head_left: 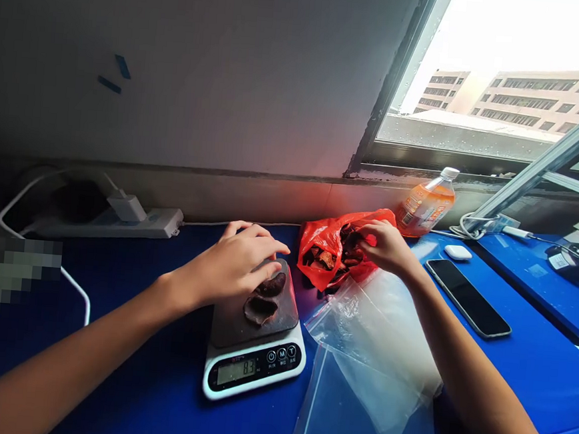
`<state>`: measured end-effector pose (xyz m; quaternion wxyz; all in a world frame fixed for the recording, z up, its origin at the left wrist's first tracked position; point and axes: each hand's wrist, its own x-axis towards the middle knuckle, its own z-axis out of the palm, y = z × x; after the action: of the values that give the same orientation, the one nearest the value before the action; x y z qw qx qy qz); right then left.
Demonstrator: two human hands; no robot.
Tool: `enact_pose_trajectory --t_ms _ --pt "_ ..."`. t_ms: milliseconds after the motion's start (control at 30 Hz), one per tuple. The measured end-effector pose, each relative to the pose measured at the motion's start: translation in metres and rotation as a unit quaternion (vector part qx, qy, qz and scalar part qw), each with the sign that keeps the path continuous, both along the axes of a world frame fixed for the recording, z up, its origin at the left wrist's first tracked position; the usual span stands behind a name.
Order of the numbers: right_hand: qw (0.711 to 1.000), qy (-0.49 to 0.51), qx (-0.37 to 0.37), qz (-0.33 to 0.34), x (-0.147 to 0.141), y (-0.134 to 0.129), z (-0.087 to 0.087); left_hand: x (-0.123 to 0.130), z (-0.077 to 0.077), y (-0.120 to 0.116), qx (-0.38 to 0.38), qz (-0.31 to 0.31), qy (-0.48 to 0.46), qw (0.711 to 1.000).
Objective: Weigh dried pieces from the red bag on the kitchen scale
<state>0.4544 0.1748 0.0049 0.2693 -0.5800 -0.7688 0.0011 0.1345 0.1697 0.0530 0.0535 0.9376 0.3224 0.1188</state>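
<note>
My left hand [246, 260] hovers over a digital kitchen scale [278, 363], palm down, thumb and fingers apart and holding nothing. Under its fingertips, two dark brown, curved dried shell pieces [261, 310] lie on the metal plate; the hand partly covers the rear one. The scale's display reads about 8.3. To the right, a crinkled red plastic bag [313, 235] stands open, full of similar dark dried pieces [325, 258]. My right hand [385, 246] reaches into the bag's mouth with curled fingers among the pieces. What its fingertips grip is hidden.
Clear zip bags [373, 364] lie flat right of the scale. Behind stands an orange drink bottle [428, 204]. A phone [467, 298] and a white earphone case [458, 253] are at right. On the left, a power strip [163, 224] and white cable run along the wall.
</note>
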Motion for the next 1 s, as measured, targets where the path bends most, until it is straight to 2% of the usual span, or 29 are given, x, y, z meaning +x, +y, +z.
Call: enact_pose_trajectory --t_ms 100,200,367,467,567,667,767,867,1000 --pt "0.996 0.089 0.028 -0.014 -0.005 -0.014 0.018 -0.008 0.0 0.005 0.005 0.032 -0.014 0.999" --pt "0.984 0.145 0.095 -0.039 -0.021 -0.035 0.038 -0.015 -0.002 0.009 0.005 0.061 -0.046 0.997" --pt "0.975 0.148 0.165 -0.023 -0.064 -0.071 0.06 -0.026 -0.018 0.005 -0.004 0.1 -0.096 0.99" --pt "0.977 0.121 0.173 -0.041 -0.074 -0.074 0.062 -0.037 -0.031 -0.004 -0.007 0.121 -0.134 0.984" --pt "0.977 0.13 0.145 -0.081 -0.056 -0.06 0.054 -0.055 -0.043 -0.014 0.008 0.155 -0.172 0.973" --pt "0.985 0.129 0.07 -0.095 -0.023 -0.04 0.039 -0.078 -0.052 -0.023 0.026 0.211 -0.216 0.953" --pt "0.997 0.008 0.002 -0.081 -0.006 -0.025 0.02 -0.094 -0.06 -0.028 0.024 0.258 -0.229 0.939" --pt "0.993 -0.087 -0.042 -0.074 -0.016 -0.012 0.003 -0.099 -0.064 -0.028 0.02 0.274 -0.22 0.936" --pt "0.986 -0.091 -0.124 -0.058 -0.041 0.002 -0.012 -0.097 -0.067 -0.026 0.018 0.269 -0.208 0.94"
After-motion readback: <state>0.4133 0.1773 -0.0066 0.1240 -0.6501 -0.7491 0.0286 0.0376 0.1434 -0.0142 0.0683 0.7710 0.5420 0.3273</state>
